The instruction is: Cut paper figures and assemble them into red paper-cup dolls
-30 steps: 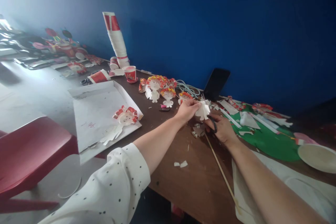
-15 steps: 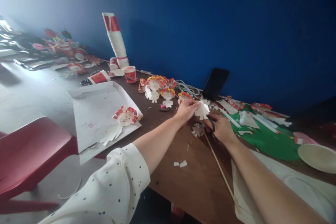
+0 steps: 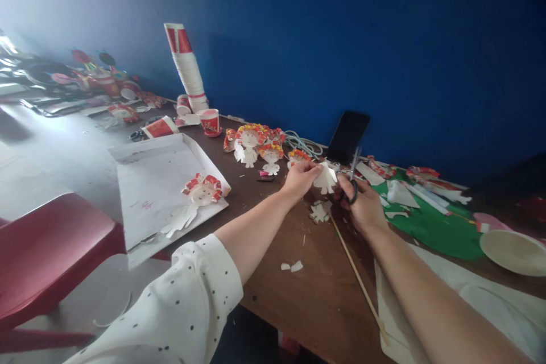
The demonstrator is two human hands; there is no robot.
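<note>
My left hand (image 3: 301, 177) pinches a small white paper cutout (image 3: 326, 178) by its left side; its lower edge is snipped into limb-like shapes. Just to the right, my right hand (image 3: 362, 205) is closed around scissors (image 3: 354, 182) with dark handles, their blades pointing up and clear of the paper. Below both hands, white paper scraps (image 3: 319, 211) lie on the brown table (image 3: 298, 307), near the top end of a thin wooden stick (image 3: 356, 270). Paper dolls (image 3: 251, 139) with red and yellow curled hair stand beyond my left hand.
A dark phone (image 3: 347, 135) leans against the blue wall. To the left lie a white tray (image 3: 145, 193) holding a paper doll (image 3: 202, 190), a tall stack of paper cups (image 3: 186, 68) and a red chair (image 3: 60, 256). A green sheet (image 3: 447, 233) and a pale bowl (image 3: 514, 251) are on the right.
The scissors have come away from the paper cutout; their blades now point up to its right. My right hand has shifted slightly right, while the left still holds the cutout.
</note>
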